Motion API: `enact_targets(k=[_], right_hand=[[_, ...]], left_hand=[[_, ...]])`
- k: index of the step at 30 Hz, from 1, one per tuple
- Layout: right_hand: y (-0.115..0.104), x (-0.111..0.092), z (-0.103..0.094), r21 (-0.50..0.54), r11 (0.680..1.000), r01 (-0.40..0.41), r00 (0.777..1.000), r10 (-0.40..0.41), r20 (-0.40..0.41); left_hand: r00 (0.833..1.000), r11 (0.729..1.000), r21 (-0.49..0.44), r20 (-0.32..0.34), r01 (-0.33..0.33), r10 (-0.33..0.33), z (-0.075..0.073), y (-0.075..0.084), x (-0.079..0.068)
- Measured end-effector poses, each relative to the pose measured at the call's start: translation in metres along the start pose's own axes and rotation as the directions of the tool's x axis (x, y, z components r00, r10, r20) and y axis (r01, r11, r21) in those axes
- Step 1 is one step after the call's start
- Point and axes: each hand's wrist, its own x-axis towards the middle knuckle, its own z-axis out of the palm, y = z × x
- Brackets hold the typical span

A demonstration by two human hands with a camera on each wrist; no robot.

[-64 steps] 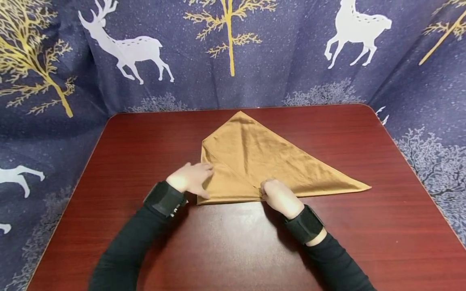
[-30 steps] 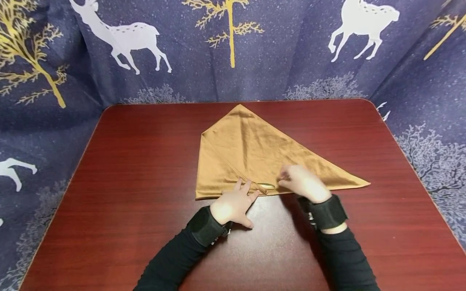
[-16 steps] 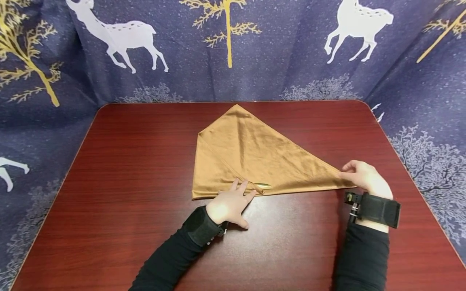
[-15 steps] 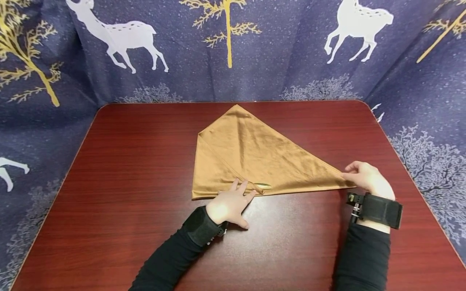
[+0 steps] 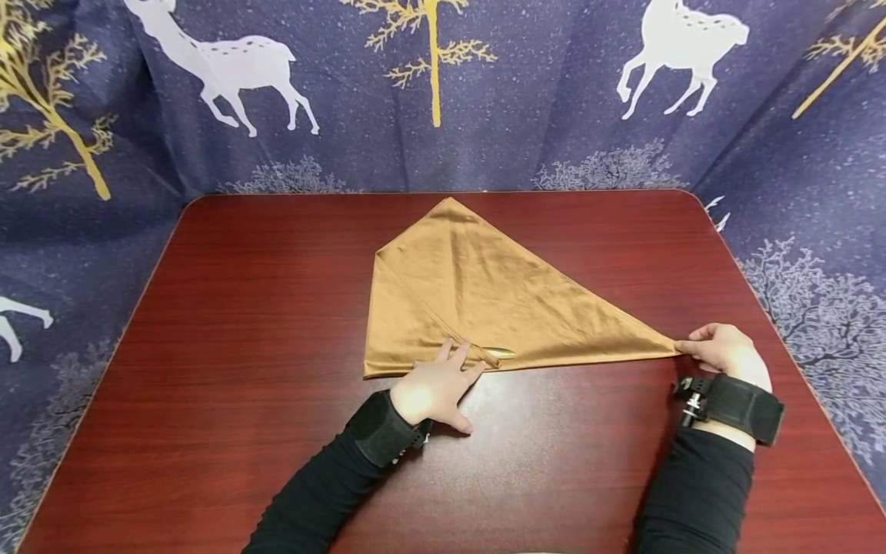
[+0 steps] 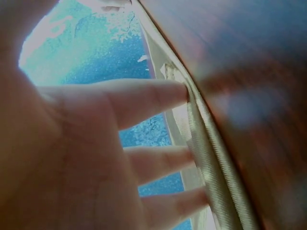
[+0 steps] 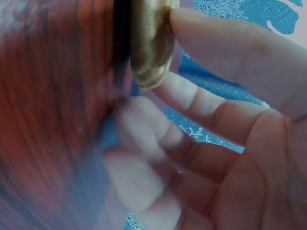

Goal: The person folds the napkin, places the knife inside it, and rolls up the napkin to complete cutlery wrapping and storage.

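A golden satin cloth napkin lies folded on the table, its left side turned in and its right side running out to a long point. Near its front edge, a shiny gold sliver shows beside the folded-in tip; what it belongs to is hidden. My left hand rests with spread, straight fingers on the napkin's front edge, and the left wrist view shows the fingertips touching the folded layers. At the far right, my right hand pinches the napkin's pointed corner between thumb and index finger.
The reddish-brown wooden table has rounded back corners. Behind and beside it hangs a dark blue fabric backdrop printed with white deer and yellow trees. A small pale edge shows at the bottom of the head view.
My left hand moved right from the napkin's left side onto its folded tip, then stayed. My right hand let go of that tip, moved right and took the far right corner.
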Motion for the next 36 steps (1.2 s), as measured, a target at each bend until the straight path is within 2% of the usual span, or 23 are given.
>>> enact_targets(k=[3, 6, 14, 18, 20, 21, 23, 26, 27, 28, 31, 33, 36], right_hand=[[0.001, 0.003, 0.002, 0.046, 0.999, 0.005, 1.000, -0.005, 0.011], [0.001, 0.004, 0.003, 0.019, 1.000, 0.020, 1.000, -0.020, 0.010], [-0.014, -0.005, 0.002, -0.100, 0.994, 0.054, 0.988, -0.068, -0.142], [-0.029, -0.012, -0.002, -0.136, 0.986, 0.097, 0.971, -0.124, -0.203], [-0.040, -0.016, -0.003, -0.146, 0.982, 0.120, 0.953, -0.155, -0.258], [-0.046, -0.019, -0.003, -0.156, 0.979, 0.134, 0.938, -0.176, -0.299], [-0.061, -0.024, 0.000, -0.162, 0.974, 0.155, 0.893, -0.209, -0.399], [-0.087, -0.031, 0.009, -0.151, 0.968, 0.199, 0.800, -0.249, -0.546], [-0.097, -0.033, 0.013, -0.148, 0.964, 0.223, 0.765, -0.267, -0.586], [-0.107, -0.035, 0.017, -0.143, 0.958, 0.249, 0.734, -0.283, -0.618], [-0.137, -0.042, 0.032, -0.154, 0.923, 0.351, 0.638, -0.356, -0.682], [-0.153, -0.045, 0.043, -0.185, 0.885, 0.427, 0.575, -0.423, -0.700], [-0.173, -0.048, 0.062, -0.236, 0.818, 0.525, 0.501, -0.520, -0.692]], left_hand=[[1.000, 1.000, 0.002, -0.001, -0.001, 0.001, 0.001, -0.001, 0.000], [1.000, 1.000, 0.006, -0.009, -0.013, 0.013, 0.001, -0.004, -0.001], [0.994, 0.996, 0.014, -0.058, -0.094, 0.094, -0.002, -0.012, -0.003], [0.982, 0.991, 0.043, -0.138, -0.125, 0.130, -0.007, -0.015, -0.003], [0.961, 0.988, 0.057, -0.232, -0.140, 0.150, -0.010, -0.016, -0.003], [0.941, 0.986, 0.059, -0.296, -0.153, 0.164, -0.012, -0.016, -0.003], [0.881, 0.984, 0.060, -0.438, -0.171, 0.180, -0.013, -0.017, -0.001], [0.770, 0.976, -0.010, -0.617, -0.218, 0.166, -0.016, -0.015, -0.002], [0.739, 0.970, -0.049, -0.658, -0.239, 0.149, -0.018, -0.014, -0.002], [0.718, 0.963, -0.088, -0.685, -0.255, 0.127, -0.019, -0.014, -0.003], [0.678, 0.928, -0.187, -0.729, -0.322, 0.089, -0.024, -0.011, -0.005], [0.658, 0.912, -0.217, -0.749, -0.350, 0.075, -0.025, -0.009, -0.005], [0.629, 0.895, -0.228, -0.774, -0.383, 0.073, -0.026, -0.007, -0.005]])
